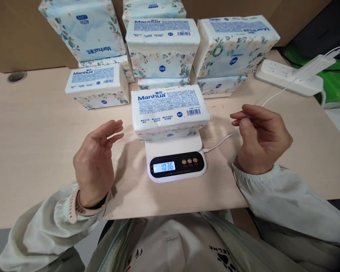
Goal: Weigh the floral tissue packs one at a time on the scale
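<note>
A white and pale blue tissue pack (170,109) printed "Manhua" lies on a white digital kitchen scale (174,144). The lit display (164,167) reads 103.6. To the left of the pack, my left hand (95,162) hovers with its fingers apart and nothing in it. On the other side my right hand (262,138) is raised with fingers loosely curved, also holding nothing. Neither hand touches the pack or the scale. A white cable (222,140) runs from the scale's right side and passes behind my right hand.
Several more tissue packs stand stacked behind the scale, among them a small front-left pack (98,85), a middle pack (163,49) and a right pack (235,45). A white power strip (289,77) lies at the right. A cable hole (17,77) is at the table's back left.
</note>
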The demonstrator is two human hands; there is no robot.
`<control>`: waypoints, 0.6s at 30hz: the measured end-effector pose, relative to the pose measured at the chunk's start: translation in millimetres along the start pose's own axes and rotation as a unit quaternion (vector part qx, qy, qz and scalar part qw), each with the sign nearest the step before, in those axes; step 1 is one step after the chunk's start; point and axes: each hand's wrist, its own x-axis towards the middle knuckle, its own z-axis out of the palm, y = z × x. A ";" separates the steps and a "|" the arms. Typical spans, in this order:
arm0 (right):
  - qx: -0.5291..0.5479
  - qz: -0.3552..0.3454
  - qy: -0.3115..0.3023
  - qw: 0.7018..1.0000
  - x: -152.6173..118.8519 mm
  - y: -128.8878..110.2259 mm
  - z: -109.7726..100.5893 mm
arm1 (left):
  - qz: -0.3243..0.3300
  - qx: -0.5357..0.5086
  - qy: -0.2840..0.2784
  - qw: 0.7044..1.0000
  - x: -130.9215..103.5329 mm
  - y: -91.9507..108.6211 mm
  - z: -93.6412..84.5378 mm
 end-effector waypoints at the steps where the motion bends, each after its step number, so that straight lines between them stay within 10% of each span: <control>1: 0.005 0.027 -0.029 0.999 0.0 -2.2 -0.4 | -0.003 0.004 -0.003 1.000 2.3 0.7 -1.6; 6: 0.095 0.188 -0.267 0.941 5.7 -15.3 7.1 | -0.110 -0.005 -0.133 0.985 19.6 15.9 -11.3; 10: 0.137 0.182 -0.372 0.900 7.9 -26.1 13.7 | -0.186 0.010 -0.265 0.946 35.3 36.0 4.4; 18: 0.006 0.017 -0.128 0.992 35.4 23.1 -40.1 | -0.171 -0.074 -0.438 0.879 62.8 49.6 115.6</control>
